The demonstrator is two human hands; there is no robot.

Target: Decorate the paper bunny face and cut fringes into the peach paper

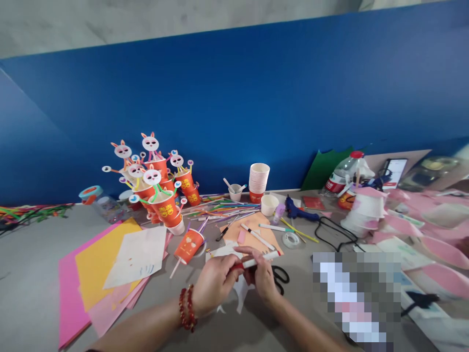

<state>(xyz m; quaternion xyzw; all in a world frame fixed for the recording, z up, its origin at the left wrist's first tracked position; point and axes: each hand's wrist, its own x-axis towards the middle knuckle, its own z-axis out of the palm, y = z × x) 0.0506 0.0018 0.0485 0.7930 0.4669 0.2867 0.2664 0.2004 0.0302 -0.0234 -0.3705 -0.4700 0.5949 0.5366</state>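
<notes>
A white marker with red ends [270, 255] lies across both hands. My left hand [214, 281], with red bead bracelets at the wrist, is closed round its red left end. My right hand [264, 277] grips the white barrel; its fingertips are partly hidden. Below them are cut pieces of white paper [241, 293]. Black scissor handles [282, 278] stick out beside my right hand, the blades out of sight. Just beyond lie an orange paper sheet [266, 222], another white marker [256, 234] and a tape roll [290, 239].
Orange paper cups with rabbit faces [166, 208] stand at left, behind a tipped orange cup [189, 246]. Coloured paper sheets [86, 259] spread at far left. Stacked cups [258, 178], a blue glue gun [302, 211] and a bottle [339, 178] stand toward the blue partition [234, 107].
</notes>
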